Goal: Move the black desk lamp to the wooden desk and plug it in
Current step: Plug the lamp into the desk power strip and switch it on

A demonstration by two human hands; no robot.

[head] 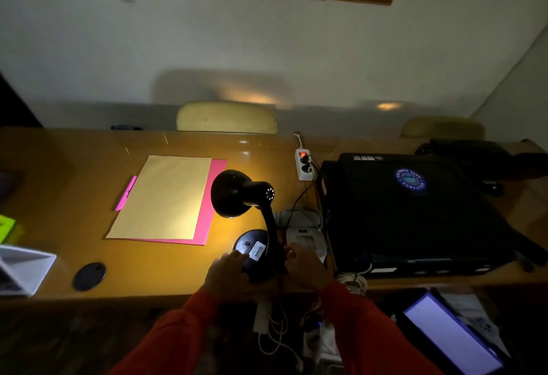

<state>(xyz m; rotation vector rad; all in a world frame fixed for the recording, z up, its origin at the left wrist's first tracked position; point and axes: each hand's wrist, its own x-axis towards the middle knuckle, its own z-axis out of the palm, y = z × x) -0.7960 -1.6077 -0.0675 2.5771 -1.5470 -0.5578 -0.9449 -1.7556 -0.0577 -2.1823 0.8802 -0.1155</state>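
Note:
The black desk lamp (241, 193) stands on the wooden desk (74, 184) near its front edge and is lit, its shade casting warm light leftward. My left hand (228, 270) rests on the left side of the lamp's round base. At the foot of the lamp's neck, my right hand (302, 265) has its fingers curled at the right side of the base. A white power strip (304, 164) with a glowing red switch lies behind the lamp, with black plugs in it. A black cord (296, 199) runs from the strip toward the lamp.
A tan envelope (166, 196) on a pink folder and a pink pen (126, 193) lie left of the lamp. A black printer (409, 211) fills the right side. A white device (305, 238) sits between them. A round black disc (89, 276) lies front left. Two chairs stand behind.

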